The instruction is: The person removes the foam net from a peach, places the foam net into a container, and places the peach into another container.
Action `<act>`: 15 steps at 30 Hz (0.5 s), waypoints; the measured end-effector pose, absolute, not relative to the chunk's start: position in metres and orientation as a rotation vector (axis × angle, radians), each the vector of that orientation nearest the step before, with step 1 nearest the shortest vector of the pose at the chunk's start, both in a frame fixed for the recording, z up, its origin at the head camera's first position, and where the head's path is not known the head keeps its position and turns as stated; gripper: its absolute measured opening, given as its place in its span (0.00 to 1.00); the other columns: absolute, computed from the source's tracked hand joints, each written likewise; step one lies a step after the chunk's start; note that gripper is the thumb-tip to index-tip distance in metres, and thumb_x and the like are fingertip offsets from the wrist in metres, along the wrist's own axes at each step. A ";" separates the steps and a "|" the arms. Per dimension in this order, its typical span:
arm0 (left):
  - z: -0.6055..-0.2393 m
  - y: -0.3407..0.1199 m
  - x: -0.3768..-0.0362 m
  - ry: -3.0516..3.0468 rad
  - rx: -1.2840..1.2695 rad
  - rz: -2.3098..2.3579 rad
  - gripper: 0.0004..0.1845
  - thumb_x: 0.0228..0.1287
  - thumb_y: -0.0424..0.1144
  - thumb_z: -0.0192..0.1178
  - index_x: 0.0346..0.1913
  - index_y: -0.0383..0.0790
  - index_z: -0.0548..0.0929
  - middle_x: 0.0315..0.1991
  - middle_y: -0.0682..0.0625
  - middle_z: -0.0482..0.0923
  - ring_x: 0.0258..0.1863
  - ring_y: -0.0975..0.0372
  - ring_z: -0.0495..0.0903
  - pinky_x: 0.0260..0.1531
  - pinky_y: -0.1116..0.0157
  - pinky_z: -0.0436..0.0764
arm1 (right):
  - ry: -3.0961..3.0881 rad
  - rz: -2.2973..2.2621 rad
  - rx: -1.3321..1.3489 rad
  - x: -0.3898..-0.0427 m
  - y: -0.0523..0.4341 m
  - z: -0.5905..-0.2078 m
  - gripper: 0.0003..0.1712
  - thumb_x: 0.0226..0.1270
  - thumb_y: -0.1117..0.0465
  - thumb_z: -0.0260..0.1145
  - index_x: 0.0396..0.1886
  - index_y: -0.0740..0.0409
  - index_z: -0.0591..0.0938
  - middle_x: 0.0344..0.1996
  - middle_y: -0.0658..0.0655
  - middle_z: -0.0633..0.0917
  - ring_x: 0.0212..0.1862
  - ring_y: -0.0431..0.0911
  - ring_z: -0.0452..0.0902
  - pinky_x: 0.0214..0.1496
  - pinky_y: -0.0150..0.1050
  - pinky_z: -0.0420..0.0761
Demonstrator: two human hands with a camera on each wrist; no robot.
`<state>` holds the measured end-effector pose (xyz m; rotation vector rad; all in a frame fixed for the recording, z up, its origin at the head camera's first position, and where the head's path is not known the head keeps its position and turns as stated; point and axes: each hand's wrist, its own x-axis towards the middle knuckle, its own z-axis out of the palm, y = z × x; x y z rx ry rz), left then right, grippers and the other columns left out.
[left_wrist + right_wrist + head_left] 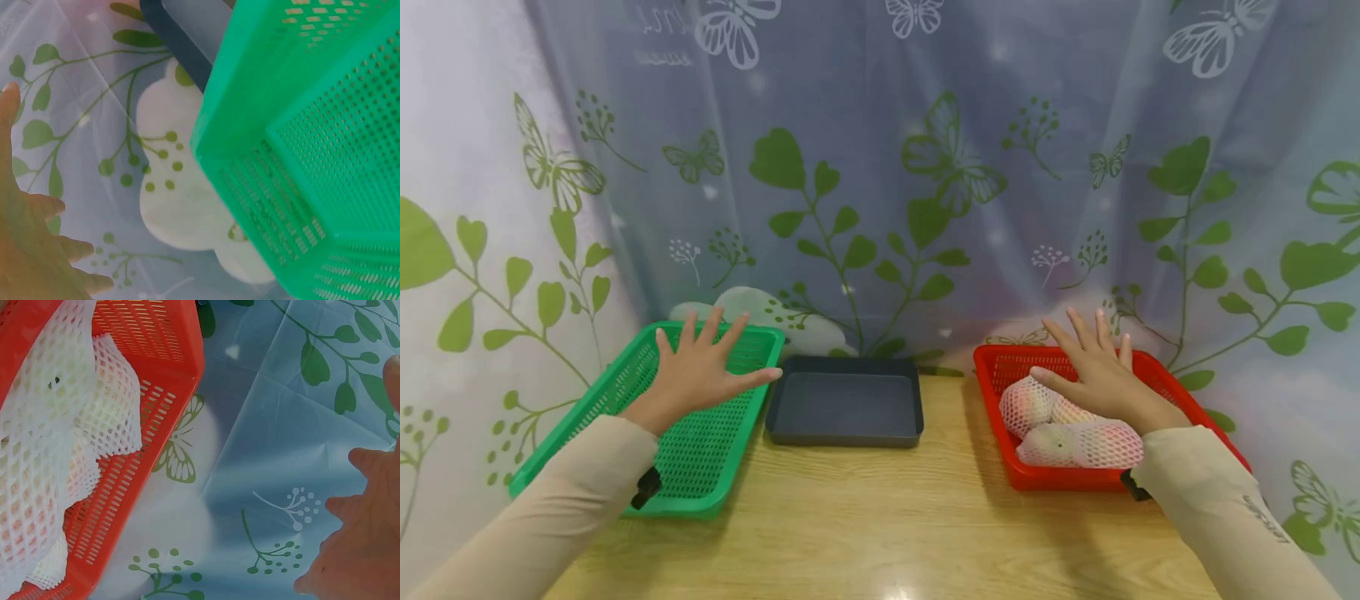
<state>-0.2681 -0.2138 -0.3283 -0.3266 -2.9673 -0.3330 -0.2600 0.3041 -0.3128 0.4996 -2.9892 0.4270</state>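
Observation:
My left hand [700, 375] is held with fingers spread above the green plastic basket [692, 500], and nothing is in its grasp. Inside that basket [350, 150] only the perforated floor and walls show. On the other side my right hand [1101, 379], fingers also splayed and holding nothing, hovers over the red plastic basket [1060, 478]. Several round, fruit-like things in white foam netting [1075, 444] lie in the red basket, partly hidden by the hand. The right wrist view shows the netted things [37, 462] piled against one another.
Between the two baskets a dark grey rectangular tray [846, 404] sits on the wooden table [865, 525]. A curtain [865, 208] printed with leaves and butterflies hangs right behind the table's far edge and along both sides.

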 end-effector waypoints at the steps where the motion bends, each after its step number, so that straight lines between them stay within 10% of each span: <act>1: -0.330 -0.210 -0.269 -2.969 -0.332 -0.343 0.55 0.54 0.78 0.47 0.77 0.52 0.44 0.76 0.34 0.37 0.71 0.32 0.33 0.56 0.26 0.28 | -2.991 0.428 0.494 -0.260 0.306 -0.314 0.49 0.67 0.35 0.54 0.78 0.45 0.43 0.75 0.64 0.32 0.70 0.64 0.11 0.59 0.72 0.16; 15: -0.357 -0.130 -0.278 -2.982 -0.504 -0.522 0.53 0.55 0.75 0.52 0.77 0.50 0.48 0.76 0.38 0.38 0.73 0.37 0.35 0.60 0.28 0.33 | -3.018 0.533 0.430 -0.253 0.332 -0.333 0.50 0.67 0.36 0.56 0.78 0.48 0.43 0.75 0.63 0.33 0.70 0.66 0.13 0.59 0.75 0.20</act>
